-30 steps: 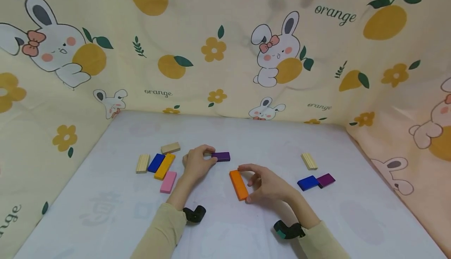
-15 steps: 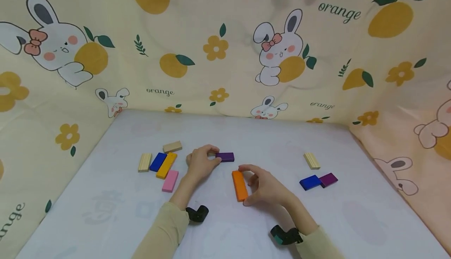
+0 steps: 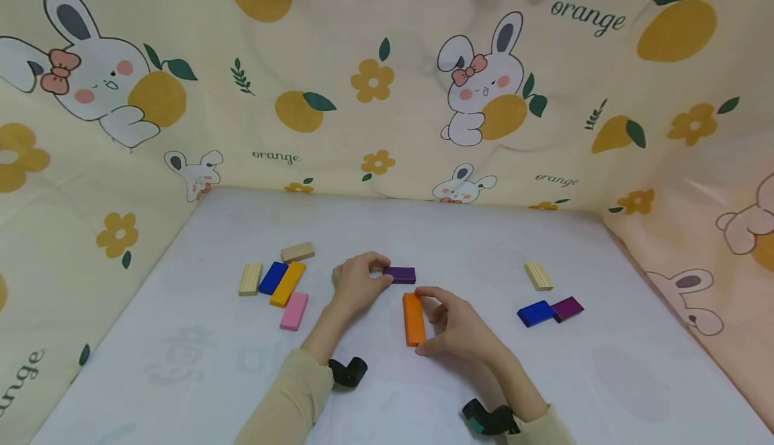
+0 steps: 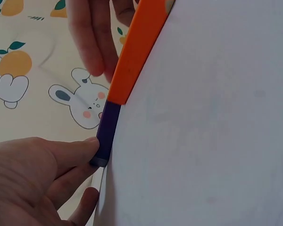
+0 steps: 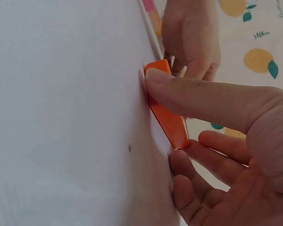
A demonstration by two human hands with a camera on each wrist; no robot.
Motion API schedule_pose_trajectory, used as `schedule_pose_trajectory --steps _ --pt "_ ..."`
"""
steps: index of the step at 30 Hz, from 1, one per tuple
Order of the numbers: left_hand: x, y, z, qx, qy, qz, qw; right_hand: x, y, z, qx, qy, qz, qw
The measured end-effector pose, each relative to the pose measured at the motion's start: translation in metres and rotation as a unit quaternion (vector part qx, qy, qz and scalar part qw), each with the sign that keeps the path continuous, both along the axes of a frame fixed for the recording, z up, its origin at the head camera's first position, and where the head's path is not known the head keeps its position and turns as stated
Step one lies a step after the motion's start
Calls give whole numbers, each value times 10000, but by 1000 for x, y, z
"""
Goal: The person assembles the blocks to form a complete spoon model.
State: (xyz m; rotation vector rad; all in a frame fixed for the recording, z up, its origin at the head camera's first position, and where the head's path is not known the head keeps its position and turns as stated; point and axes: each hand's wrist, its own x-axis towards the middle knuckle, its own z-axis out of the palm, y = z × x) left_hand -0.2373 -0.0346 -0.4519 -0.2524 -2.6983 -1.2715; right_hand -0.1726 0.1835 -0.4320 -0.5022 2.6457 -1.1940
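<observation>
Roughly midway between the side edges of the white table [image 3: 605, 357], the left hand [image 3: 359, 287] pinches a purple block [image 3: 402, 275]; farther from the back edge, the right hand [image 3: 459, 327] grips an orange block [image 3: 414, 320] by its ends.

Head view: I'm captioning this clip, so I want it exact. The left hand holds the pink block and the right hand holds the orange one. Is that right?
Not quite: the left hand holds a purple block, as the head view shows; the pink block lies to the left of that hand. The right hand does hold the orange block.
</observation>
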Motion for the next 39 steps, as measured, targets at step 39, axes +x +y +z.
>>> schedule_pose_trajectory --steps 39 --pt "0 -7 3 -98 -361 -939 9949 1 -5 -1 -12 353 11 9994"
